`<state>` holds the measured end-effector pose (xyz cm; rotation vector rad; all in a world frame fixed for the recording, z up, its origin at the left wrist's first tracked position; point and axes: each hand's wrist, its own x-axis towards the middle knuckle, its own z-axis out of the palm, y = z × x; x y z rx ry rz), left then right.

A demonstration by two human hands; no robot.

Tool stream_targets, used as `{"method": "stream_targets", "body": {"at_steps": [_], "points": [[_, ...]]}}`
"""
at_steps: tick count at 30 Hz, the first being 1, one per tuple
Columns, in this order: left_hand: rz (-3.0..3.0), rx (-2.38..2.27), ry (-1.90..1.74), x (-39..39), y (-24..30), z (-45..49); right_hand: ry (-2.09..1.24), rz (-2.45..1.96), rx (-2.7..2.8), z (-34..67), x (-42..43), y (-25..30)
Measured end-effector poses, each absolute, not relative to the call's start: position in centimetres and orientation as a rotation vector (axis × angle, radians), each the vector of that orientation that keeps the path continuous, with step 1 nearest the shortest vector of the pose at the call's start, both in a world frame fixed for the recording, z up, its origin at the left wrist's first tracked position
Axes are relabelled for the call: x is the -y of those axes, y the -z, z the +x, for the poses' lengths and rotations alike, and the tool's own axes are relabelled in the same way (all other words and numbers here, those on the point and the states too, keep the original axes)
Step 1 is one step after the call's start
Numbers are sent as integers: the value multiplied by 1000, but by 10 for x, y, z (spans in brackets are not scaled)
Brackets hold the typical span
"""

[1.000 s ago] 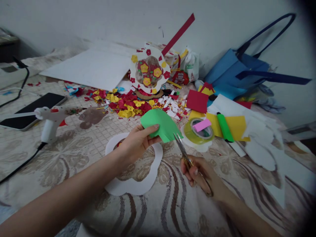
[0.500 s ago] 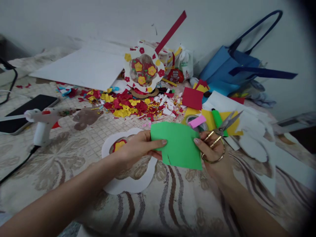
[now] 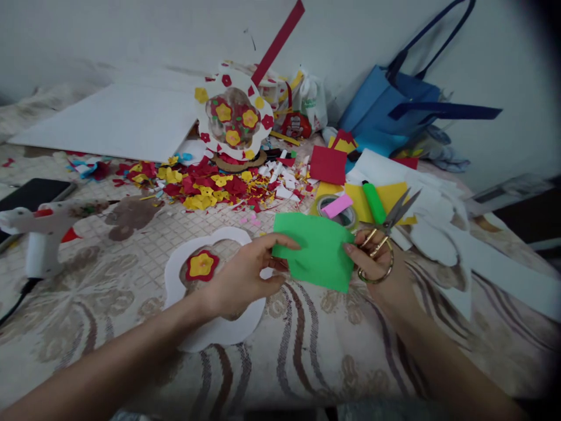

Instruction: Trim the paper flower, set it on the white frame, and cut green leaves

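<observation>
being shown with cutting apparently suspended: one green paper (image 3: 322,251), held up above the patterned tablecloth (image 3: 302,362). the scissors (image 3: 392,225), blades parted, are no longer being applied to its edge as a second ago; they are being kept looped on the right hand (image 3: 379,263), pointed away, while the paper's right edge is being pinched by its thumb and fingers. at the left edge, the left hand (image 3: 252,272) is now being loosened, thumb apart below; whether the paper is being gripped there cannot be told. regripping is seemingly being done.

surface: a white frame (image 3: 223,336) is being partly covered by the left forearm; coloured scraps (image 3: 219,187) are being left heaped behind.

room: a blue bag (image 3: 377,99) is being propped near the pale wall (image 3: 131,35).
</observation>
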<state>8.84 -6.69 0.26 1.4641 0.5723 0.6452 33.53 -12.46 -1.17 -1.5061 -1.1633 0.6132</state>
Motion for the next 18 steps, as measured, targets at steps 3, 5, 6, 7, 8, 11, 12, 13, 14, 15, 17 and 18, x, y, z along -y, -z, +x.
{"method": "stream_targets", "body": {"at_steps": [3, 5, 6, 7, 8, 11, 12, 13, 14, 15, 17, 18], "points": [[1630, -670, -669, 72, 3, 91, -685, -1527, 1136, 336, 135, 15], [1683, -712, -682, 73, 3, 92, -711, -1539, 1135, 336, 139, 18], [1692, -729, -687, 73, 2, 93, -717, -1543, 1134, 336, 141, 19], [1686, -744, -689, 73, 1, 93, -720, -1544, 1131, 337, 142, 21], [1664, -757, -684, 72, 0, 94, -720, -1542, 1129, 337, 144, 22], [1524, -795, -659, 70, -1, 94, -729, -1542, 1138, 337, 148, 24], [1478, -808, -657, 69, -1, 95, -739, -1544, 1148, 337, 149, 24], [1436, -816, -656, 69, 0, 95, -751, -1545, 1157, 337, 151, 24], [1395, -816, -657, 69, 1, 95, -763, -1546, 1167, 336, 153, 23], [1353, -808, -654, 69, 1, 95, -780, -1547, 1180, 336, 154, 22], [1271, -781, -630, 69, 2, 95, -808, -1556, 1223, 335, 157, 19], [1235, -769, -618, 69, 2, 95, -817, -1572, 1257, 336, 158, 16]]}}
